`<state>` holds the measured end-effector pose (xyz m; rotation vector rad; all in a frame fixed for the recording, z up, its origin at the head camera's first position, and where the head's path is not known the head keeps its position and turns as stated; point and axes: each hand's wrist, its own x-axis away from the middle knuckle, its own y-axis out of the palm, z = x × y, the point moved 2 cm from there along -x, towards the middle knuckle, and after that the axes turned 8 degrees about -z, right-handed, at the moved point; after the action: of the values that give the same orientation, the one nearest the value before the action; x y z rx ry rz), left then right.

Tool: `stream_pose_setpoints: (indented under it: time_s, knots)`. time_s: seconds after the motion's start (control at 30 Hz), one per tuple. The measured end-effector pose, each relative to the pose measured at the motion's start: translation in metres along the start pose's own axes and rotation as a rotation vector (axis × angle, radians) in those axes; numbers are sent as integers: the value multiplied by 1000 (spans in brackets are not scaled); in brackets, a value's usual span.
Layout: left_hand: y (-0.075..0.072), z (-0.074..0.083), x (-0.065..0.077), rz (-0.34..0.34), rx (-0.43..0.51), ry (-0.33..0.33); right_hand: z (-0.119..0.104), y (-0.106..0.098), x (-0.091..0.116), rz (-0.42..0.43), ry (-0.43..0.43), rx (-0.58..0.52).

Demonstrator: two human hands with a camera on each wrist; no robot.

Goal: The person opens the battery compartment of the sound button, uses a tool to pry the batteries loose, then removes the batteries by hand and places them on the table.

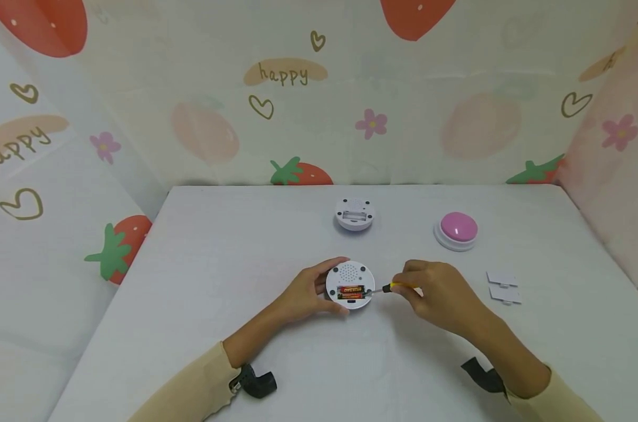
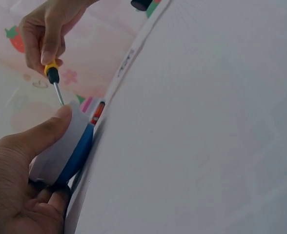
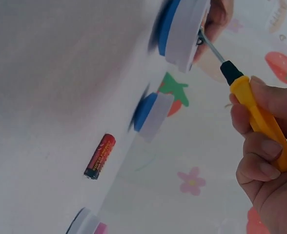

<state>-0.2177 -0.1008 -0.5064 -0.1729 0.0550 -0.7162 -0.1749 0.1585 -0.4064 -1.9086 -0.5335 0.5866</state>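
My left hand point(image 1: 311, 293) holds a white round push-button device point(image 1: 349, 269) upside down, fingers and thumb around its sides. Its blue button point(image 2: 80, 156) faces the table. Two red-and-black batteries point(image 1: 350, 292) lie side by side in its uncovered compartment. My right hand point(image 1: 440, 296) grips a screwdriver by its yellow handle point(image 3: 263, 124). The metal shaft point(image 3: 213, 48) reaches the compartment's right end; exactly what the tip touches is too small to tell. In the left wrist view, my thumb hides part of the device.
Behind the hands sits another upturned device point(image 1: 355, 215) with a bare battery compartment. A pink-topped button point(image 1: 458, 228) stands at the back right. Two white battery covers point(image 1: 504, 287) lie to the right. A loose red battery point(image 3: 100, 157) on the table shows in the right wrist view.
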Motion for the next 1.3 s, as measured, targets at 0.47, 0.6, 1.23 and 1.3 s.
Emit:
stream_pose_setpoints:
  time_s: [0.47,0.6,1.23,1.3]
  knots:
    - [0,-1,0,4,0,-34,-4,-4,-1,28,-40,42]
    - [-1,0,1,6,1,-34,-5,-3,-2,28,-38,43]
    - [0,0,0,5,27,1,17,7,-3,92,-60,-185]
    - [0,-1,0,5,30,2,20,8,-3,91,-48,-213]
